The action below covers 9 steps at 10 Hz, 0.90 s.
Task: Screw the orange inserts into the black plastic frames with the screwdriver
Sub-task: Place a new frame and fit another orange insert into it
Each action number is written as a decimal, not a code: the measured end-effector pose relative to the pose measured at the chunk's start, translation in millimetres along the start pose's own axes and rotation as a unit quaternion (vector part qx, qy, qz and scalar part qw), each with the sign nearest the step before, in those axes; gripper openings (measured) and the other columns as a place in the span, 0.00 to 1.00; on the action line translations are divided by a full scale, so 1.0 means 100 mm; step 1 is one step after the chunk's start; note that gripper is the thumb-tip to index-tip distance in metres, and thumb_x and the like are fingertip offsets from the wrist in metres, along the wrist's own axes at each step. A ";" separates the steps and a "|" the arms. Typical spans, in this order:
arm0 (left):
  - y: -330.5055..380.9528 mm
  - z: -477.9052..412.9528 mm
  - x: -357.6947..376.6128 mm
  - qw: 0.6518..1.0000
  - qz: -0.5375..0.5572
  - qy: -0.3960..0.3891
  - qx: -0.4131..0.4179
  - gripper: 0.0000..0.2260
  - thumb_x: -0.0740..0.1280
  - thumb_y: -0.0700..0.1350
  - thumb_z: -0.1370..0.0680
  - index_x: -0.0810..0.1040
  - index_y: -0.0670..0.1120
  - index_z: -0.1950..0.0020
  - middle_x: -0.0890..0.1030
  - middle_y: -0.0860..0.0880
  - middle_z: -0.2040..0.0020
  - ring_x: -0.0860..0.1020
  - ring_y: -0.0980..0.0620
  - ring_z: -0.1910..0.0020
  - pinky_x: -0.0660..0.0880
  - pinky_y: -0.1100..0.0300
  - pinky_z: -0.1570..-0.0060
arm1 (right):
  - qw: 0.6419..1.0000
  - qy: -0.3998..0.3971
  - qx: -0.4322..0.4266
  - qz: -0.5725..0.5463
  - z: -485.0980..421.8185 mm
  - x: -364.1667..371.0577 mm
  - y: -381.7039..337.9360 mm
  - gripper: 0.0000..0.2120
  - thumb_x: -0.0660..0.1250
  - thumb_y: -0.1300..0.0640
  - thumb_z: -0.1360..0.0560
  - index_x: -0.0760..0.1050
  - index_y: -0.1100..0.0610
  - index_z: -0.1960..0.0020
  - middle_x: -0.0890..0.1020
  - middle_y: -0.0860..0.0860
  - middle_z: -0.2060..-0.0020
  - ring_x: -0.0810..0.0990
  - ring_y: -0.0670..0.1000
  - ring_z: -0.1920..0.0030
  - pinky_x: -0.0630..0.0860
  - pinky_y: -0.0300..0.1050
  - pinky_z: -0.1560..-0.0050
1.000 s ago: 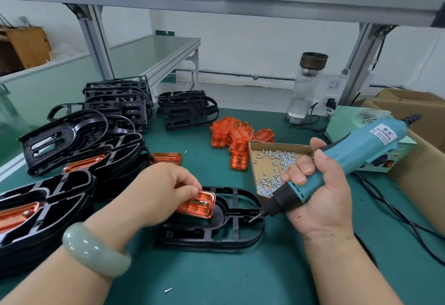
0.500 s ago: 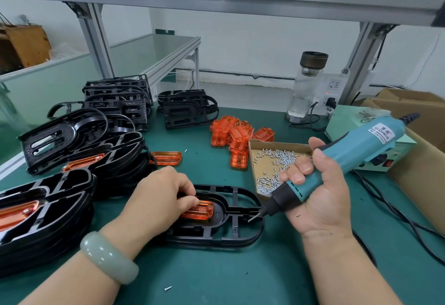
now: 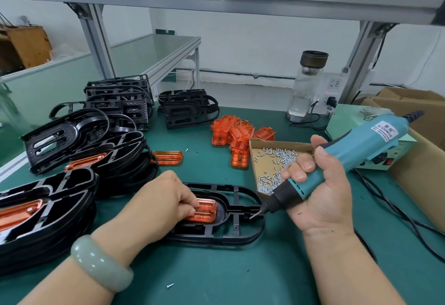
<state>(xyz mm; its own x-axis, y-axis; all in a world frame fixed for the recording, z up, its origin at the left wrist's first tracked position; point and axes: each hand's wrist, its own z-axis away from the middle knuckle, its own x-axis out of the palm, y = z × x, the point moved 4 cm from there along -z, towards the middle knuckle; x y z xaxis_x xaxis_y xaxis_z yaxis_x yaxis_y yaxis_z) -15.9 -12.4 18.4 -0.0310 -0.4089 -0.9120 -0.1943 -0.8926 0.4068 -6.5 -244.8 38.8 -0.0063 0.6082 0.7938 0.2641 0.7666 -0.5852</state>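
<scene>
Centrally, left hand [image 3: 159,198] holds orange insert [image 3: 207,211] in frame [image 3: 212,241]; screwdriver [image 3: 356,146] at right rim

left hand [image 3: 166,198] presses orange insert [image 3: 204,211] into black frame [image 3: 240,232]; right hand [image 3: 322,194] grips screwdriver [image 3: 349,150].

black frame [image 3: 231,232] lies flat near centre, long axis left-right. orange insert [image 3: 207,211] sits in its left pocket. teal screwdriver [image 3: 337,160] tilted, bit pointing down-left over the frame's right end. loose inserts [image 3: 231,131] piled far centre. frame stacks [image 3: 72,160] left, some holding inserts.
</scene>
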 end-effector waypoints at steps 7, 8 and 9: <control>0.21 0.17 0.18 1.000 0.027 0.007 0.012 0.06 0.68 0.51 0.25 0.82 0.60 0.50 0.71 0.58 0.55 0.73 0.58 0.53 0.69 0.66 0.51 | 1.000 -0.020 -0.008 -0.003 0.00 0.03 -0.06 0.07 0.61 0.56 0.29 0.73 0.51 0.52 0.69 0.44 0.75 0.68 0.43 0.77 0.71 0.35 0.69; 0.22 0.20 0.19 1.000 0.021 0.001 0.007 0.06 0.68 0.52 0.25 0.81 0.61 0.51 0.72 0.58 0.55 0.73 0.59 0.54 0.69 0.66 0.51 | 1.000 -0.019 -0.012 -0.002 -0.01 0.02 -0.07 0.07 0.61 0.56 0.29 0.73 0.51 0.51 0.69 0.45 0.75 0.68 0.43 0.77 0.71 0.35 0.69; 0.22 0.24 0.20 1.000 0.002 -0.004 0.007 0.05 0.67 0.53 0.25 0.81 0.61 0.51 0.71 0.60 0.57 0.71 0.60 0.56 0.67 0.67 0.55 | 1.000 -0.018 -0.015 -0.003 -0.01 0.01 -0.08 0.07 0.61 0.57 0.29 0.73 0.51 0.51 0.69 0.45 0.75 0.68 0.43 0.77 0.71 0.35 0.69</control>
<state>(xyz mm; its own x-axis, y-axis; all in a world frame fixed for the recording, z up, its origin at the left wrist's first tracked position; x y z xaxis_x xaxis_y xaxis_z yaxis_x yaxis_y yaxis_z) -44.6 -35.7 7.9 -0.0402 -0.4115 -0.9105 -0.2080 -0.8879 0.4104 -7.7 -250.6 44.3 -0.0424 0.6105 0.7909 0.2930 0.7644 -0.5744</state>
